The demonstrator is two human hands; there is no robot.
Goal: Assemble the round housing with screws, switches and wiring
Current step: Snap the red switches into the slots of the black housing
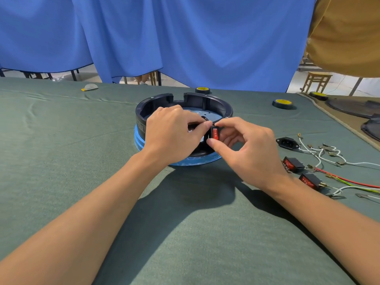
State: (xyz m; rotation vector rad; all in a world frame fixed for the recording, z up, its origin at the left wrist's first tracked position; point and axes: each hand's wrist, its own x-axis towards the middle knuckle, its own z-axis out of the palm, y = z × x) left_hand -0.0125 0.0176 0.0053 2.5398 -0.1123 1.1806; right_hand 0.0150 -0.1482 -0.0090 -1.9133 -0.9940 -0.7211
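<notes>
A round black housing (191, 101) on a blue base rim (138, 140) sits mid-table, open side up. My left hand (170, 134) rests over its near wall, fingers curled on the rim. My right hand (244, 145) pinches a red rocker switch (215, 134) between thumb and forefinger, right against the housing's near wall. My left fingertips touch the switch's top edge. The wall opening behind the switch is hidden by my hands.
To the right lie a black power socket (287, 142), two more red switches (293, 164) (311, 180), and loose white, red and green wires (329, 157). Tape rolls (282, 103) (202, 90) stand behind. Dark covers (349, 108) lie on a neighbouring mat.
</notes>
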